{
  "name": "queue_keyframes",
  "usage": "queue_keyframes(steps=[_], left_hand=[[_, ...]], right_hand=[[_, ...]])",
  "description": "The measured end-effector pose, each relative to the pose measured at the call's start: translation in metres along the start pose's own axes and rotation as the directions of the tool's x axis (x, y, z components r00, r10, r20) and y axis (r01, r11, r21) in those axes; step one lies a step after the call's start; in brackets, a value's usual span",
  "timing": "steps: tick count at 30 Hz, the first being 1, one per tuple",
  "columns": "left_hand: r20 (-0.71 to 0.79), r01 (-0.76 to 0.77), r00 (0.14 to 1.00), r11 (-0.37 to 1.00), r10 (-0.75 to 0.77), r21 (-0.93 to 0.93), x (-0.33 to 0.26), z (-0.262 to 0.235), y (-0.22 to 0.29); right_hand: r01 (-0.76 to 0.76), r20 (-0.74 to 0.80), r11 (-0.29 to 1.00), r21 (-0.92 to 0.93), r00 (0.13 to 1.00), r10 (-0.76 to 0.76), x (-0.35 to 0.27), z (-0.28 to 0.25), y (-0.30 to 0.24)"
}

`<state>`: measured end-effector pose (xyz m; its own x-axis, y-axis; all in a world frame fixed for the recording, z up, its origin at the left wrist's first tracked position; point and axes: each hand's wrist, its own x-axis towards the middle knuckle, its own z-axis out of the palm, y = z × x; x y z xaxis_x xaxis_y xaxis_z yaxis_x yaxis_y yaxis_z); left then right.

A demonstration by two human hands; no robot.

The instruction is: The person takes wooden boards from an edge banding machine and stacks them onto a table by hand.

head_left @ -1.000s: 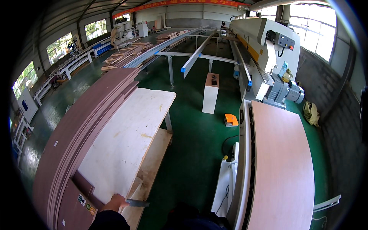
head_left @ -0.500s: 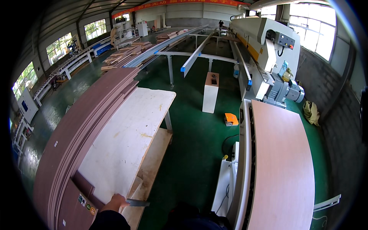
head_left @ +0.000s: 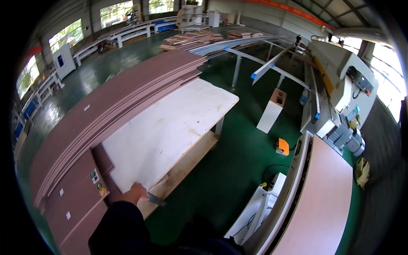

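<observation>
**At the bench's near corner: hand on flat tool**

Your left hand point(head_left: 135, 193), sleeve entering from below, has its grip clenched on a flat dark blade tool point(head_left: 155, 199) pointing right, long axis crosswise, beside the pale board point(head_left: 170, 127) on the bench point(head_left: 187, 163). Right hand unseen.

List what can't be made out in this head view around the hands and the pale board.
- Left hand: fingers hidden under the pale board edge; grip unclear.
- Dark flat tool by that hand: too small to identify.
- Right hand: out of view.
- Stickers on the brown panel stack: too small.
</observation>
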<state>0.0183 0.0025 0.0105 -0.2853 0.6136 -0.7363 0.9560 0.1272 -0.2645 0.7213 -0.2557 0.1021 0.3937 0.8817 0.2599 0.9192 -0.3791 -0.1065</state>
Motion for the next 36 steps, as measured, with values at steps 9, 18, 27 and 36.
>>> queue_keyframes(steps=[9, 18, 27, 36], left_hand=[[-0.075, 0.012, 0.997, 1.000, -0.012, 0.002, -0.012, -0.017, 0.004], [0.054, -0.015, 0.998, 0.999, 0.013, 0.036, -0.008, -0.007, -0.003], [0.000, -0.019, 1.000, 0.999, 0.019, 0.032, 0.005, 0.003, -0.009], [0.099, 0.027, 0.995, 1.000, -0.026, -0.006, 0.012, 0.007, -0.009]], right_hand=[[0.076, 0.006, 0.997, -0.030, 0.997, -0.076, 0.011, 0.003, 0.012], [0.126, -0.005, 0.979, -0.162, 0.992, -0.128, -0.017, 0.020, 0.042], [-0.141, 0.137, 0.989, 0.041, 0.981, 0.134, -0.025, 0.005, 0.027], [-0.243, 0.228, 0.965, 0.095, 0.949, 0.216, -0.031, 0.009, 0.031]])
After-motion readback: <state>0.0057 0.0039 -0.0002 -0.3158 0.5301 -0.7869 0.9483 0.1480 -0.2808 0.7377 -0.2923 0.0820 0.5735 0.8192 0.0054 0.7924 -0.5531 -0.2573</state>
